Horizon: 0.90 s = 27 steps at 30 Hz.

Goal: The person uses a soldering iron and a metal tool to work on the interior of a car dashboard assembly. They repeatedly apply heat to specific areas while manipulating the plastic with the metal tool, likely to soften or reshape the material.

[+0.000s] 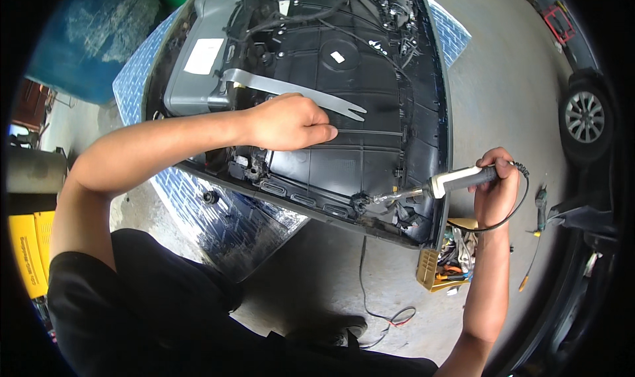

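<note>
My right hand [495, 186] is wrapped round the dark grip of a corded soldering iron [456, 180] with a pale front section. Its metal tip points left, close to the lower right corner of a large black car panel [317, 159] fitted with wiring and clips; I cannot tell whether it touches. Over the panel's middle my left hand [291, 122] is closed in a fist, thumb against the fingers. Whatever it holds, if anything, is hidden. Just beyond that fist lies a flat metal pry tool [297, 89] with a forked end.
A patterned blue-and-silver sheet [231, 228] lies beneath the panel. Below the right corner stands a yellow toolbox [428, 271] full of tools. A cable [364, 278] trails over the floor. At the right are a screwdriver [541, 208] and a car wheel [585, 116].
</note>
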Each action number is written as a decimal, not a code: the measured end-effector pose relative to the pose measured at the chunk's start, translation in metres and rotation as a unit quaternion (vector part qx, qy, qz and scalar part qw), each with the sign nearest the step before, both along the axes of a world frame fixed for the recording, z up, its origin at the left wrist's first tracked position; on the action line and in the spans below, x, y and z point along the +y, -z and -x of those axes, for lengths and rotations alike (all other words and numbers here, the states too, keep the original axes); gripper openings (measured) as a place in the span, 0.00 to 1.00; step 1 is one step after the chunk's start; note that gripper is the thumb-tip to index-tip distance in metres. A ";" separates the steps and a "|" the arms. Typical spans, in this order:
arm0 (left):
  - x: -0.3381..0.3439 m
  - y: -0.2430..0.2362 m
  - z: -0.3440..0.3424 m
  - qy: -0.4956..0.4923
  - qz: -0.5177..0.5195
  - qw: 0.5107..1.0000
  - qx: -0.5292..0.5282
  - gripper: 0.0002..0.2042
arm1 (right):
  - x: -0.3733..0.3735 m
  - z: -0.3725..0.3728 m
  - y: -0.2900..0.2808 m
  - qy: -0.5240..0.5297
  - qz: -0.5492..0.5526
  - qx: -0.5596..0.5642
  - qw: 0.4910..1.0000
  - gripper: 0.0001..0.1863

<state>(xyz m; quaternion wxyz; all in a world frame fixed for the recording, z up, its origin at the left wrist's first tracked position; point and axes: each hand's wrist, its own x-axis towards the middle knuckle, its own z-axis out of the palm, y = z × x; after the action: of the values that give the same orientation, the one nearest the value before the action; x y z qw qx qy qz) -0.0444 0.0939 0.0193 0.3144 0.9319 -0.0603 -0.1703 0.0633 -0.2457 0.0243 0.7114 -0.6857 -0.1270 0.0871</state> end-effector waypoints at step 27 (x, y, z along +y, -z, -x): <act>0.003 0.005 0.002 0.047 -0.002 0.998 -0.046 0.20 | 0.025 -0.003 -0.019 -0.008 0.055 -0.022 0.998 0.16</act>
<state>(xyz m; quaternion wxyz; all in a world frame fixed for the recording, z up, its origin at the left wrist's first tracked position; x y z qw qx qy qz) -0.0461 0.0969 0.0142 0.3009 0.9357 -0.1177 -0.1416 0.0661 -0.2204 0.0436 0.6689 -0.7245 -0.1434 0.0842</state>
